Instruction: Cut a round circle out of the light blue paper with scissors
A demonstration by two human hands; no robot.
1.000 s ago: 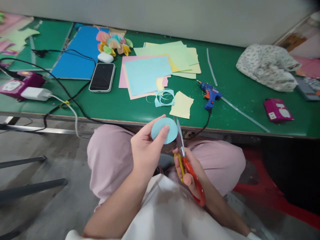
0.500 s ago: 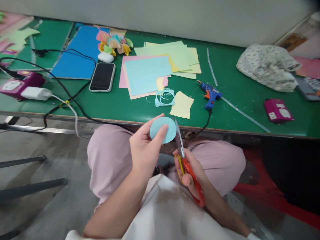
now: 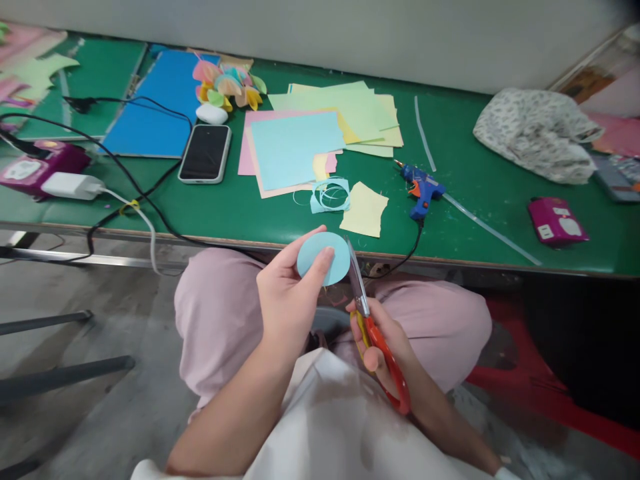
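A round light-blue paper disc [image 3: 337,264] is pinched in my left hand [image 3: 293,300], with the thumb on its face. My right hand [image 3: 387,333] grips scissors [image 3: 387,360] with red and yellow handles. The blades point up, close to the disc's right edge. Just beyond the hands, on the green table [image 3: 260,223], lie a light-blue offcut [image 3: 316,202] with thin curled strips on it and a torn pale-yellow piece [image 3: 365,212].
Coloured sheets [image 3: 295,147] lie behind the offcuts. A blue glue gun [image 3: 424,193] with a cable rests to their right. Further left are a phone [image 3: 205,153], paper petals [image 3: 230,87], a blue board [image 3: 150,120] and a purple socket block [image 3: 30,170].
My left hand and the disc have shifted slightly left, and the gap between the disc and the blades is a little wider. My right hand has hardly moved.
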